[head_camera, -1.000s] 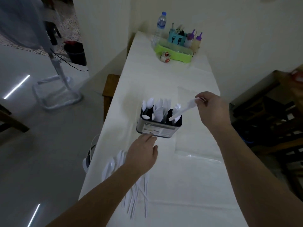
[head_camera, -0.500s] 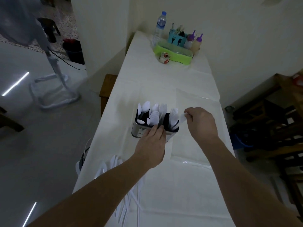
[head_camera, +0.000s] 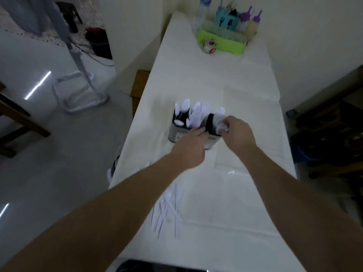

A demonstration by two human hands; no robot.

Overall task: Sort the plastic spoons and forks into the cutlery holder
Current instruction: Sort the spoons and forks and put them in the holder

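A metal cutlery holder [head_camera: 173,132] with dark compartments stands mid-table. White plastic spoons [head_camera: 191,114] fill its left side and white forks [head_camera: 219,114] stand in its right side. My left hand [head_camera: 190,148] holds the holder's near rim, fingers curled over the edge. My right hand [head_camera: 237,132] pinches a white plastic fork [head_camera: 224,126] at the right compartment, its tines pointing left over the opening. A loose pile of white plastic cutlery [head_camera: 167,209] lies on the white tablecloth near me, partly hidden under my left forearm.
At the table's far end sit a green tray [head_camera: 222,43], a teal cutlery box [head_camera: 225,21], squeeze bottles [head_camera: 253,24], a water bottle [head_camera: 202,14] and a small cup [head_camera: 210,46]. A fan stand [head_camera: 78,91] is on the floor left; wooden furniture [head_camera: 334,118] stands right.
My right hand brought the fork down from above and right of the holder to its right compartment. My left hand moved from the table in front of the holder onto its near rim.
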